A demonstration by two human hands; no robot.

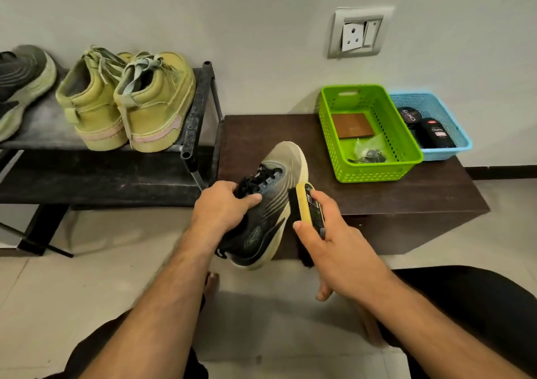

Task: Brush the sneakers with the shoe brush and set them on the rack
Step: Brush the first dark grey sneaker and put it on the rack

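Currently the left hand [223, 204] is gripping the dark sneaker [267, 213] around its laced throat, fingers [247, 199] curled over the tongue, and is holding it off the floor, toe pointing away and up over the near edge of the dark worktop [363, 192]. The right hand [328, 233] is clasping the shoe brush [312, 207] by its yellow wooden back, thumb along the near side and fingers wrapped over the far side; the black bristles are facing the sneaker's outer flank and appear to be touching it just right of the left fingers.

Step in hand, as judged: brushing the side panel and midsole of this sneaker. Racking is not yet started for it.

Beyond and left of the left fingers, the rack [191, 122] is carrying a pair of yellow-green high-tops [128, 102] and, further left, a dark green-soled sneaker [20, 85], partly cut off by the frame edge. Beyond the right fingers, a green basket [401, 134] and a blue basket [453, 134] are sitting side by side on the worktop, the blue one holding polish containers.

Next move is likely calling for steady strokes along the flank, the left hand turning the shoe to expose unbrushed sides, then a free slot on the rack.
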